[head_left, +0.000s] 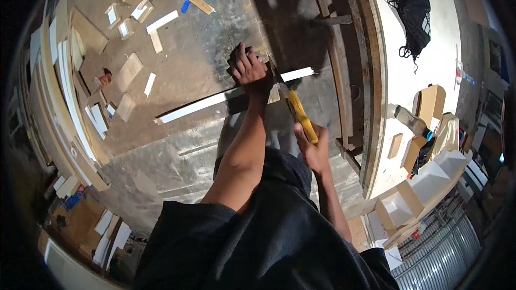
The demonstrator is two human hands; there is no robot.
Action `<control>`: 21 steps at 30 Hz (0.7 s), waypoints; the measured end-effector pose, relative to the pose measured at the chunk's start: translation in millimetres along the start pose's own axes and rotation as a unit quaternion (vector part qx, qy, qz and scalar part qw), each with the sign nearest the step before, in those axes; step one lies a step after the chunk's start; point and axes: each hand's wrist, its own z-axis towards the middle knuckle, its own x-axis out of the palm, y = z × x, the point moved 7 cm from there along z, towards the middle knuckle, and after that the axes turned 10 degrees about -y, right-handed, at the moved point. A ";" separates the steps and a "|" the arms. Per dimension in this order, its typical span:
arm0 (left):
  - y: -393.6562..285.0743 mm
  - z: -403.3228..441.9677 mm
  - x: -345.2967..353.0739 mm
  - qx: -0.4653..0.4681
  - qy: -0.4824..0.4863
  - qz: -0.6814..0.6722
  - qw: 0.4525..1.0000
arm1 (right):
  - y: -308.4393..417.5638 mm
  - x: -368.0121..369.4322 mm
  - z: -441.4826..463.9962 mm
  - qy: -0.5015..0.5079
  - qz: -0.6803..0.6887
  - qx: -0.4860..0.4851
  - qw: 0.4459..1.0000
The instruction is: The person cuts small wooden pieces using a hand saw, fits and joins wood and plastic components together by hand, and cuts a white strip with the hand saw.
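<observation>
My right hand (313, 147) is closed round the yellow handle of a handsaw (301, 113). Its dark blade reaches forward across a long white-faced wood strip (201, 106), which extends past the saw as a short white end (296, 74). My left hand (251, 70) lies over the strip just left of the blade, its heel on or above it. The fingers point away from me, slightly bent and a little apart, with nothing visible in them. The strip's middle is hidden under this hand and wrist.
Several wood offcuts (129, 72) and small blocks (142, 9) lie scattered at the upper left. Long boards (67, 91) stand along the left. A pale bench (398, 75) on the right bears a black bag (415, 20), a bottle (411, 121) and a wooden compartment unit (424, 182).
</observation>
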 end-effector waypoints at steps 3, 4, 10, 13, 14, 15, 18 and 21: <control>1.6 -5.4 4.5 0.021 -0.029 0.000 0.999 | 12.1 -0.7 -1.5 -0.004 -0.012 -0.015 1.000; -3.9 6.1 4.3 0.021 -0.038 -0.005 0.999 | 5.1 -5.9 -10.5 -0.005 0.008 -0.020 1.000; -1.4 1.3 -4.5 0.029 -0.014 -0.004 0.999 | -1.1 -1.3 1.5 -0.014 0.017 0.000 1.000; -1.3 1.6 -1.4 -0.008 0.019 -0.009 1.000 | -3.4 -3.9 -6.4 0.007 -0.006 -0.014 1.000; -1.3 2.8 -3.1 -0.005 -0.001 -0.022 1.000 | -1.9 -6.5 -15.3 0.004 0.021 -0.012 1.000; -1.1 4.9 -1.6 -0.007 -0.001 -0.019 1.000 | -3.4 -6.2 -13.6 0.007 0.020 -0.012 1.000; -0.4 0.8 1.0 -0.013 0.030 -0.003 0.999 | -5.6 -8.4 -7.0 0.001 0.038 -0.015 0.999; 0.3 -1.6 3.6 -0.016 0.048 -0.017 0.999 | -2.9 -8.9 -2.5 -0.018 -0.006 -0.021 1.000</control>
